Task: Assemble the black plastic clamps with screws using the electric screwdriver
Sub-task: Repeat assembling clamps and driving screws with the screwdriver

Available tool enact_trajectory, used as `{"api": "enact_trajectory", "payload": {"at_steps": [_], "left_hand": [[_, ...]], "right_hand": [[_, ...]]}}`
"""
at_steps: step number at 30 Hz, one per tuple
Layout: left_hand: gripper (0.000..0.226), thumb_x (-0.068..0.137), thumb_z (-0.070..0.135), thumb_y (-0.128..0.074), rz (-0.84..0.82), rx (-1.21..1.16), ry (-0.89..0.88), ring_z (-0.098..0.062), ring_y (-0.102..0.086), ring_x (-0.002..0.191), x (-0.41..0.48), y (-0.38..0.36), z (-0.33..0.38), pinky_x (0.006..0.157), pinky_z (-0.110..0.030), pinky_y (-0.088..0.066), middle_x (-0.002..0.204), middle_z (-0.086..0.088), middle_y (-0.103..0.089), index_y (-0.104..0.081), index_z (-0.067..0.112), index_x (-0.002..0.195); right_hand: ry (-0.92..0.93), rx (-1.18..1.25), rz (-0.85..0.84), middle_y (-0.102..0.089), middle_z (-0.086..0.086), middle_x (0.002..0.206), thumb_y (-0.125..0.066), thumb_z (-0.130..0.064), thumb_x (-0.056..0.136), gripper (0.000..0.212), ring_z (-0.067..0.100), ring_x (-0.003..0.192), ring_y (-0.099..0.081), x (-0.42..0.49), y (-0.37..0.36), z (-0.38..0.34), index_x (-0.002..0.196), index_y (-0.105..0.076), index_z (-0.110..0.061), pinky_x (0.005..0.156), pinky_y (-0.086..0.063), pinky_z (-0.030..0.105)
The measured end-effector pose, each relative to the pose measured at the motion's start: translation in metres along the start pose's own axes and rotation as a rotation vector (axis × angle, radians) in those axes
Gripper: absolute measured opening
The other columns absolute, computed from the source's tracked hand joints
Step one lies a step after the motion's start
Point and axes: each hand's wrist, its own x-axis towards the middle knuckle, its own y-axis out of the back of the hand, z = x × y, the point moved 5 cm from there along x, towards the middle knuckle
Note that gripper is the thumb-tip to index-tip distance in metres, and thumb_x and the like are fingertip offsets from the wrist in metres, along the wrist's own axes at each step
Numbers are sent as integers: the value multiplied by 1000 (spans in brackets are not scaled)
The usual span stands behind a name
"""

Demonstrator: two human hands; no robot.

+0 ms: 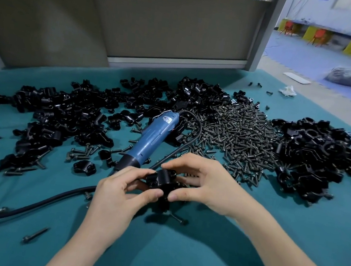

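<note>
Pinching a black clamp [161, 181] up off the bench [175, 262], just this side of centre. Gripping it from both flanks: left hand [117, 194] curled in at the near-left edge, thumb and forefinger closed on the plastic; right hand [205, 186] doing likewise, thumb low, fingers arched over the top. Probably lining up the two halves to bring the screw holes together, hence the two-sided hold, raised for a clear look. Cannot tell about any screw already seated in it; too dark and blurred there.

Lying just beyond the hands, the blue electric screwdriver [153, 139], tip toward the worker, body angled away, handy for the driving step. Trailing off left across the cloth, a black cable [26, 209], apparently the tool's own lead.

Heaped right behind, the screws [236, 136], close by for quick picking. Flanking them, a left heap of clamp parts [60, 117] and a right heap [318, 160]; finished or unfinished, hard to say.

Next, by the look of it: seat a screw, then take up the driver.
</note>
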Motion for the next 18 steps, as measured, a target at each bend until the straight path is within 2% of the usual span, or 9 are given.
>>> {"api": "enact_trajectory", "payload": {"at_steps": [1, 3, 5, 6, 8, 10, 13, 18], "left_hand": [[33, 57, 31, -78, 3, -13, 6, -9, -70, 80, 0, 0, -1, 67, -18, -56, 93, 8, -70, -74, 46, 86], [32, 56, 33, -79, 0, -39, 21, -10, -71, 81, 0, -1, -3, 68, -16, -56, 92, 10, -70, -74, 45, 86], [33, 56, 36, -79, -4, -37, 32, -13, -72, 80, -1, -1, -5, 71, -20, -58, 92, 10, -70, -74, 44, 87], [33, 56, 37, -79, -6, -28, 36, -15, -72, 78, -1, -1, -5, 72, -23, -59, 93, 9, -69, -74, 44, 87], [33, 56, 36, -79, -9, -21, 38, -15, -72, 78, -2, -2, -5, 73, -23, -59, 94, 9, -69, -74, 43, 88], [32, 56, 34, -79, -12, -29, 36, -15, -72, 80, -2, -2, -4, 73, -22, -58, 94, 9, -70, -74, 42, 87], [33, 55, 36, -79, -11, -19, 29, -18, -71, 82, -2, -2, -3, 75, -26, -60, 94, 9, -70, -74, 44, 87], [37, 55, 46, -77, -22, 24, 20, -26, -68, 91, -3, -2, 0, 83, -44, -59, 96, 8, -69, -72, 45, 91]], "right_hand": [[19, -39, 12, -65, -12, 108, -81, -16, 73, 41, 4, 107, -62, -1, 9, -3, 108, -66, -31, 91, -52, 21], [52, -254, 201, -64, -17, 105, -74, -25, 79, 35, 0, 101, -63, -4, 42, -8, 110, -65, -35, 87, -54, 20], [7, -623, 461, -59, -22, 94, -63, -13, 88, 27, -3, 84, -60, -10, 83, -5, 108, -68, -31, 80, -52, 16], [-77, -771, 531, -56, -21, 89, -61, -7, 90, 28, -4, 76, -55, -12, 99, 3, 108, -71, -26, 76, -48, 16], [-260, -909, 547, -50, -17, 78, -61, -6, 91, 23, 0, 67, -47, -15, 119, 25, 105, -74, -19, 74, -42, 22], [-324, -920, 515, -52, -18, 73, -66, -13, 90, 14, 8, 70, -50, -14, 121, 39, 100, -75, -18, 75, -41, 23], [-302, -943, 501, -67, -7, 84, -72, -22, 86, 7, 15, 88, -45, -8, 109, 40, 92, -74, -21, 79, -41, 28], [-406, -1126, 516, -62, 1, 100, -65, -21, 89, 8, 28, 105, -43, -2, 98, 42, 89, -73, -19, 85, -40, 37]]}}
